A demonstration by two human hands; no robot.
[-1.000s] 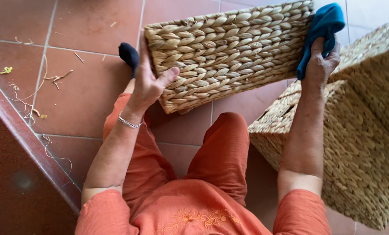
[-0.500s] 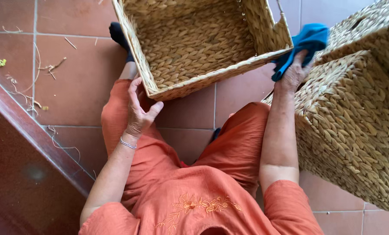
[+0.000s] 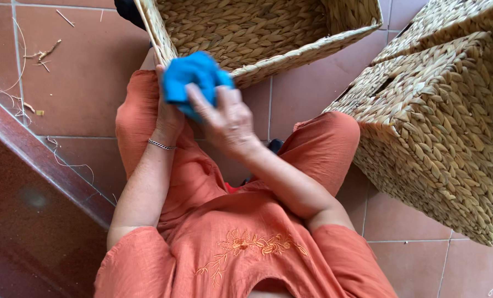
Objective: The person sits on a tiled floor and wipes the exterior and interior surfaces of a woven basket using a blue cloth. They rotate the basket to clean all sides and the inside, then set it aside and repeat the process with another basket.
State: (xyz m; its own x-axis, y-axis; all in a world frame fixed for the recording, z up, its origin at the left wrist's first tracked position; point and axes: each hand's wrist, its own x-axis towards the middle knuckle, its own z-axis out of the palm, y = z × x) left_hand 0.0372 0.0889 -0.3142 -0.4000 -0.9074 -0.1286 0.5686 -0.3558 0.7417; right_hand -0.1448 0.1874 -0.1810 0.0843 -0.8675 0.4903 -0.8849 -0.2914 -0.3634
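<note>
A blue cloth [image 3: 191,77] is bunched between both hands above my left thigh. My right hand [image 3: 224,118] lies over it with fingers spread, gripping it from the right. My left hand [image 3: 166,118], with a thin bracelet at the wrist, is mostly hidden behind the cloth and holds it from below. An open woven basket [image 3: 163,44] lies just beyond the hands, its inside facing me and its near corner touching the cloth.
A larger woven basket [image 3: 445,138] stands at the right beside my right knee. The floor [image 3: 81,77] is terracotta tile with bits of straw [image 3: 45,52] at the left. A dark red step edge [image 3: 36,182] runs along the lower left.
My right hand carried the blue cloth from the basket's right rim across to my left hand. The open basket now rests lower and nearer, no longer held up.
</note>
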